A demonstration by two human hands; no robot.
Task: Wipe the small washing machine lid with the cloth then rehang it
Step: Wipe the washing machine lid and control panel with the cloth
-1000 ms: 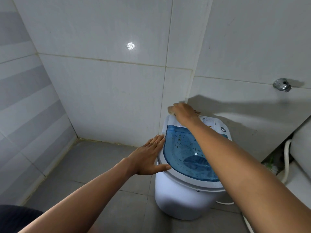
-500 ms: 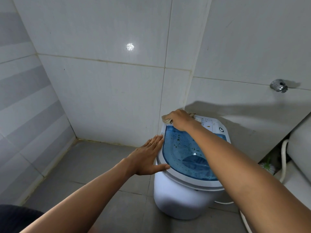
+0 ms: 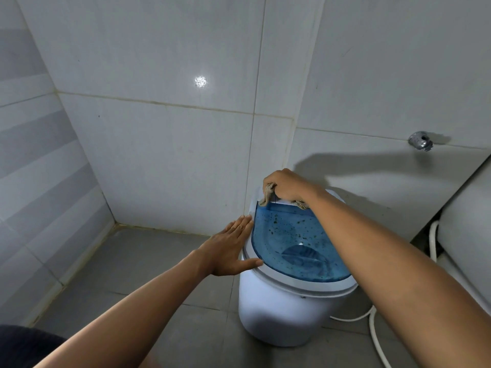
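Beige cloth (image 3: 268,194) bunched under right hand (image 3: 285,185), atop lid (image 3: 297,243)

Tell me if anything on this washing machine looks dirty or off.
Dark specks are scattered across the blue lid, mostly its rear half, unwiped. The right hand holds the cloth at the lid's back edge.

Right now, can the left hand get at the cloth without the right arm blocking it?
Probably yes. The left hand rests flat on the washer's left rim, and the cloth sits bunched under the right hand just beyond it, with bare rim between; the right forearm crosses farther right.
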